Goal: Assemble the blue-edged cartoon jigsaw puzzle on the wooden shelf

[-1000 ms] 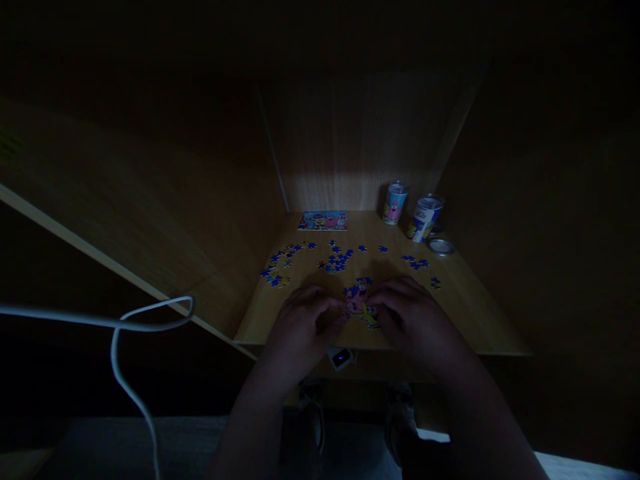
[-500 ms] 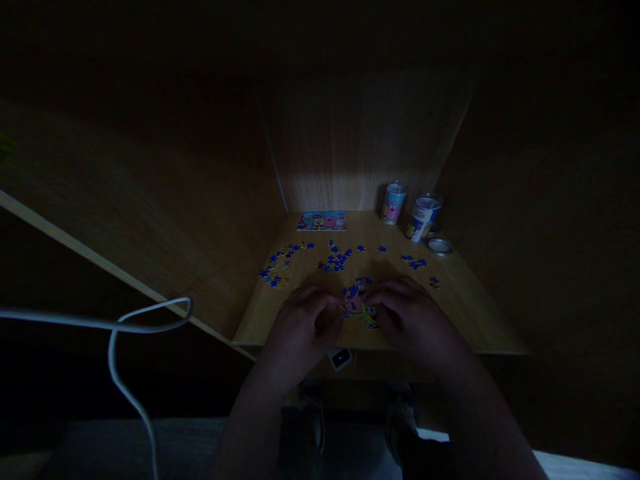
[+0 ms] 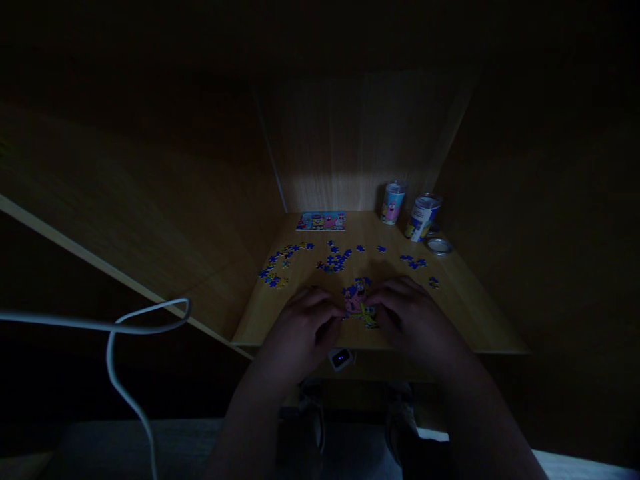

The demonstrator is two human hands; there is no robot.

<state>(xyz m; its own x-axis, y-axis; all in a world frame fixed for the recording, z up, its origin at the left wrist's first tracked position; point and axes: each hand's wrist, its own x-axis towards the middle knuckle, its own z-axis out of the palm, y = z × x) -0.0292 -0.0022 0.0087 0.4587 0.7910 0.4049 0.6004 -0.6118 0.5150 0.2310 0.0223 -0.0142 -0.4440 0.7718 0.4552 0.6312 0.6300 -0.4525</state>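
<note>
A partly joined jigsaw puzzle, with a pink and a yellow cartoon figure, lies near the front edge of the wooden shelf. My left hand is at its left side, thumb and forefinger curled together on the lower left edge. From the right, my right hand has its bent fingertips on the puzzle's right edge. The dim light hides whether either hand pinches a single piece. Beyond the hands are loose puzzle pieces in the middle, more pieces at the left and a few pieces at the right.
A picture card lies at the back left. Two printed cans stand at the back right, beside a round metal lid. Wooden walls enclose the shelf. A white cable hangs at the left; a small device sits below the front edge.
My left hand has shifted slightly, its fingertips now lower along the puzzle's left edge. My right hand stays almost where it was, and the loose pieces have not moved.
</note>
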